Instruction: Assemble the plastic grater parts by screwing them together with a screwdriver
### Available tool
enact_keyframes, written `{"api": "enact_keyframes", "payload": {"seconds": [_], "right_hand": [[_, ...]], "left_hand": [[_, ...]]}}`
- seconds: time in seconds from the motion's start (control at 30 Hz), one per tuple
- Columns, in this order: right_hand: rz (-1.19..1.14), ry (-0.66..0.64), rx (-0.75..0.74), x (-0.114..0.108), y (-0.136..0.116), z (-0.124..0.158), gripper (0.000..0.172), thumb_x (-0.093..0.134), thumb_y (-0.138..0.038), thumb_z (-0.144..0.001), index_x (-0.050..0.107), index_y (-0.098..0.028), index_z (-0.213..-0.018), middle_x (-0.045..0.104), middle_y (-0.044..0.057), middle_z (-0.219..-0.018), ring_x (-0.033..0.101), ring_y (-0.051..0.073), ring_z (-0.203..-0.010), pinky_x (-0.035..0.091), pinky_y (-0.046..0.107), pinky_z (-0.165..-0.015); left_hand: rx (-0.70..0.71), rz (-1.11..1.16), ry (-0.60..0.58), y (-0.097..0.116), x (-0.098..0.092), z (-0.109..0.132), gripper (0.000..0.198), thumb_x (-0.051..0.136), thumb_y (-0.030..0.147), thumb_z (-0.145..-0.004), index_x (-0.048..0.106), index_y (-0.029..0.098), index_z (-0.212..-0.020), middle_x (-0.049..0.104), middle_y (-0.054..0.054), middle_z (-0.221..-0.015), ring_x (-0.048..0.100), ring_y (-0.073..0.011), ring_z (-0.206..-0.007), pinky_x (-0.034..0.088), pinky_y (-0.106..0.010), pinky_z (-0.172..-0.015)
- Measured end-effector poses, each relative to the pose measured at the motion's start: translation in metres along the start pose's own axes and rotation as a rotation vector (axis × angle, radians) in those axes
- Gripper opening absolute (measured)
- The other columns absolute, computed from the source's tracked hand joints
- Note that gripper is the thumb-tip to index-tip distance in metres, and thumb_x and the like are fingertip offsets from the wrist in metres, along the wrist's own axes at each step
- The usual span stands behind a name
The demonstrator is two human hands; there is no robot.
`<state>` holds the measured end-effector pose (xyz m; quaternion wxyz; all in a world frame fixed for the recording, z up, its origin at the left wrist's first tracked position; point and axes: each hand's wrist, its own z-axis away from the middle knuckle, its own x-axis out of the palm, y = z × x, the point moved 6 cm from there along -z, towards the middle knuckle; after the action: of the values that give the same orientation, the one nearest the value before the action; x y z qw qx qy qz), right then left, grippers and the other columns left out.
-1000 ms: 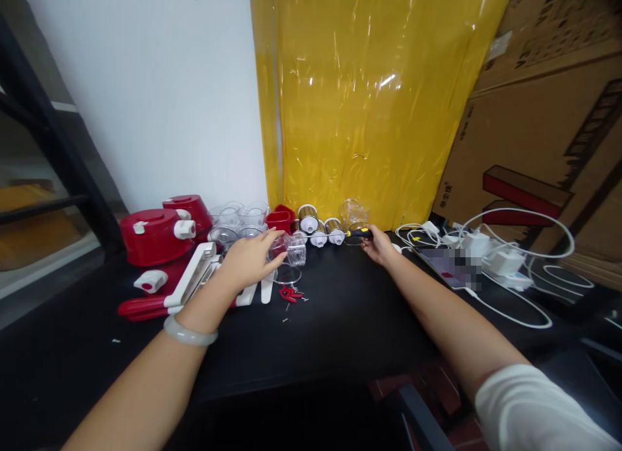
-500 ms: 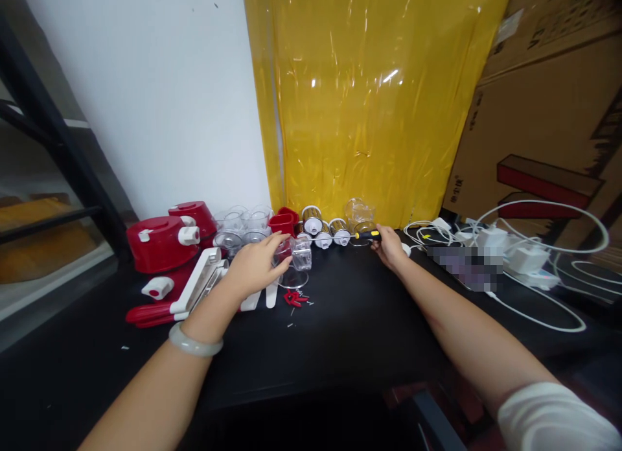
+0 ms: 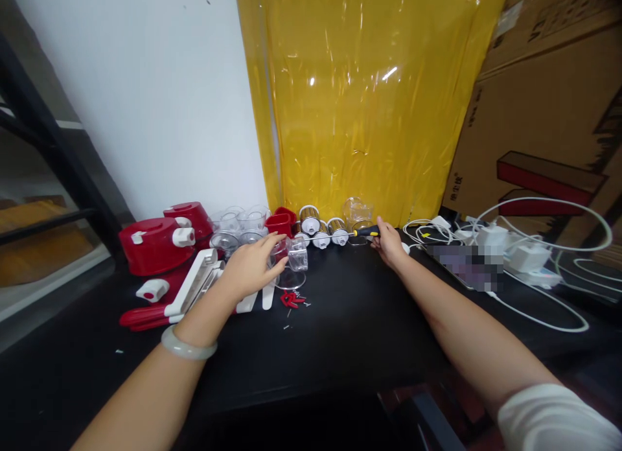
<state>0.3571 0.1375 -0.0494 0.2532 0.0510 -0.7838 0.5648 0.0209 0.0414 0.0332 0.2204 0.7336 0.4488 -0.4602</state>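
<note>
My left hand (image 3: 255, 264) is closed around a clear plastic piece (image 3: 297, 253), thumb below and fingers above, holding it tilted over the table. In my right hand (image 3: 389, 242) is a screwdriver (image 3: 367, 231) with a black and yellow handle. Its thin shaft lies level and points left toward the clear piece; whether the tip touches it I cannot tell. Just below the clear piece lie small red plastic parts (image 3: 290, 300) and several loose screws (image 3: 286, 327). Behind it are grater drums (image 3: 310, 219) with white ends and red plastic parts (image 3: 279, 225).
Red housings (image 3: 154, 243) with white knobs, white-and-red handled parts (image 3: 194, 286) and clear cups (image 3: 228, 221) crowd the left. At right lie a phone (image 3: 457, 269), white chargers and cables (image 3: 522, 260). A cardboard box (image 3: 549, 107) and yellow plastic sheeting (image 3: 364, 94) stand behind.
The view has shifted slightly, moving things on the left a little leftward. Both hands keep their holds on the clear plastic piece and the screwdriver.
</note>
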Motion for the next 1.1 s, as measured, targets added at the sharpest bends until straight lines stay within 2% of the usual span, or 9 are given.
{"api": "enact_keyframes", "payload": {"seconds": [0.07,0.2,0.37,0.53,0.63,0.73,0.8,0.93,1.1], "right_hand": [[-0.041,-0.003,0.004,0.002,-0.001,0.0,0.032,0.068,-0.04,-0.079,0.045,-0.022,-0.067,0.035,-0.01,-0.039,0.031,0.007,-0.035,0.033,0.019,-0.036],[-0.172,0.043,0.109,0.004,0.001,-0.001,0.017,0.06,-0.023,-0.081,0.048,-0.021,-0.07,0.049,-0.006,-0.05,0.044,0.008,-0.043,0.042,0.02,-0.044],[-0.199,0.045,0.185,0.002,0.004,-0.001,0.015,0.058,-0.031,-0.084,0.051,-0.021,-0.074,0.059,-0.003,-0.062,0.057,0.01,-0.053,0.051,0.023,-0.053],[-0.025,0.06,0.114,-0.006,0.004,-0.003,0.038,0.063,-0.054,-0.082,0.047,-0.023,-0.068,0.045,-0.006,-0.045,0.042,0.009,-0.038,0.04,0.022,-0.04],[-0.001,-0.002,0.09,-0.003,0.002,-0.003,0.031,0.066,-0.042,-0.082,0.047,-0.022,-0.066,0.038,-0.008,-0.04,0.034,0.007,-0.035,0.039,0.021,-0.04],[-0.091,-0.01,0.155,-0.001,0.003,-0.002,0.016,0.061,-0.023,-0.079,0.051,-0.02,-0.068,0.048,-0.005,-0.048,0.04,0.007,-0.04,0.042,0.021,-0.045],[-0.159,-0.011,0.197,0.0,0.002,0.0,0.009,0.059,-0.019,-0.077,0.054,-0.019,-0.07,0.055,-0.003,-0.056,0.047,0.008,-0.046,0.045,0.021,-0.048],[-0.207,-0.011,0.218,0.001,0.0,0.002,0.006,0.057,-0.021,-0.076,0.055,-0.019,-0.071,0.059,-0.001,-0.063,0.054,0.01,-0.053,0.048,0.023,-0.052],[-0.097,-0.031,0.134,0.001,-0.001,0.002,0.014,0.066,-0.03,-0.078,0.055,-0.022,-0.076,0.054,-0.006,-0.053,0.045,0.008,-0.04,0.044,0.021,-0.044]], "left_hand": [[0.001,0.007,0.002,0.0,0.0,0.0,0.055,0.042,0.047,-0.094,0.044,0.018,-0.14,0.057,-0.012,-0.138,0.065,-0.0303,-0.107,0.051,-0.044,-0.09],[0.003,0.027,0.001,0.002,-0.002,0.0,0.055,0.042,0.047,-0.094,0.044,0.018,-0.141,0.058,-0.012,-0.138,0.065,-0.0301,-0.107,0.05,-0.044,-0.09],[-0.02,0.03,-0.013,0.002,-0.004,0.0,0.055,0.042,0.048,-0.093,0.044,0.021,-0.141,0.061,-0.011,-0.133,0.067,-0.0301,-0.103,0.051,-0.043,-0.087],[-0.014,0.04,-0.009,0.001,-0.003,0.0,0.055,0.043,0.048,-0.093,0.045,0.02,-0.14,0.059,-0.011,-0.136,0.065,-0.0308,-0.108,0.05,-0.044,-0.091],[-0.012,0.047,-0.006,0.001,-0.003,0.0,0.055,0.043,0.048,-0.093,0.045,0.021,-0.141,0.059,-0.01,-0.137,0.065,-0.0309,-0.109,0.05,-0.044,-0.091],[-0.017,0.041,-0.007,0.002,-0.003,0.0,0.055,0.044,0.048,-0.093,0.045,0.022,-0.141,0.059,-0.009,-0.137,0.066,-0.0303,-0.106,0.05,-0.043,-0.09],[-0.02,0.031,-0.01,0.002,-0.003,0.0,0.054,0.043,0.048,-0.093,0.045,0.022,-0.141,0.06,-0.009,-0.136,0.067,-0.0301,-0.104,0.051,-0.043,-0.088],[-0.02,0.025,-0.015,0.0,-0.003,-0.001,0.054,0.043,0.048,-0.093,0.045,0.023,-0.14,0.063,-0.009,-0.132,0.068,-0.0298,-0.101,0.051,-0.043,-0.086],[-0.021,0.025,-0.015,0.0,-0.004,0.0,0.054,0.043,0.048,-0.093,0.045,0.022,-0.14,0.063,-0.009,-0.131,0.067,-0.0304,-0.102,0.05,-0.042,-0.085]]}}
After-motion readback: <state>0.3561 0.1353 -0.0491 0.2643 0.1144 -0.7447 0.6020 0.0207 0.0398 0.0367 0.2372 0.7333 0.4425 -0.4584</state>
